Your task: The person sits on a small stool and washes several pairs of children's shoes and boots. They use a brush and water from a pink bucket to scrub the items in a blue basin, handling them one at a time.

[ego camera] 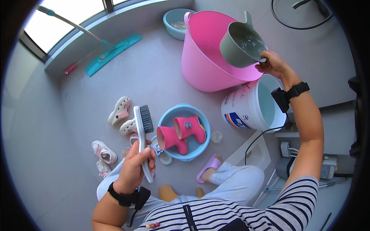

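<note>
My left hand grips the white handle of a scrub brush, its grey bristles pointing right. Over by the pink tub, my right hand holds a grey-green water dipper by its rim. Water shows inside the dipper, which hangs above the tub's near edge. Between my feet and the tub stands a light-blue basin. Two pink children's rain boots, a front-left boot and a back-right boot, lie in it on their sides. The brush is just left of the basin, apart from the boots.
A large pink tub and a white bucket of water stand at right. White clogs and pink-white sneakers lie at left. A clear cup sits beside the basin. Farther off are a teal flat mop and another basin.
</note>
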Demonstrator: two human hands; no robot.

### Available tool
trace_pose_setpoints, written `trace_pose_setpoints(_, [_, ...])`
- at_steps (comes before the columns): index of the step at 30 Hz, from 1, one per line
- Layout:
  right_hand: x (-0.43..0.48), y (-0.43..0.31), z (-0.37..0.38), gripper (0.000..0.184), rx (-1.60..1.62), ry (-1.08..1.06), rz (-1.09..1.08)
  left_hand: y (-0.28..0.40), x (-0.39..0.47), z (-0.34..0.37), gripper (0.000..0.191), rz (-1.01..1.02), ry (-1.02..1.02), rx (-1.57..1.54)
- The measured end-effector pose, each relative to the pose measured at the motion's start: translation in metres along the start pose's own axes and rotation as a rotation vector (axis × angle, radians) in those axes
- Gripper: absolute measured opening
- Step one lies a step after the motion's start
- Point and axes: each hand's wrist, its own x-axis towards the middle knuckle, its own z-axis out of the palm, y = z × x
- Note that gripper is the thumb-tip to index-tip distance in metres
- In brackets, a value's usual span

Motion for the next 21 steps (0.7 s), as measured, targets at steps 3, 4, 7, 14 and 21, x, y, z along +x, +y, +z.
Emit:
trace_pose_setpoints(3, [-0.055,0.019,0.007,0.021,-0.025,0.01,0.023,-0.002,-0.005,-0.004,0.025,0.053,-0.05,0.005])
trace_pose_setpoints(4, [-0.074,0.029,0.012,0.022,-0.012,-0.057,-0.008,-0.003,-0.006,-0.004,0.025,0.052,-0.058,-0.004])
trace_pose_setpoints(7, [-0.11,0.069,0.032,0.029,-0.021,-0.072,0.108,-0.005,-0.007,-0.005,0.024,0.073,-0.079,0.014])
trace_pose_setpoints(14, [-0.127,0.21,0.102,0.028,0.016,-0.126,0.392,-0.008,-0.007,-0.009,0.022,0.118,-0.062,0.084])
trace_pose_setpoints(21, [-0.105,0.307,0.162,0.047,-0.155,0.115,0.353,-0.006,-0.001,-0.012,0.019,0.146,-0.034,0.127])
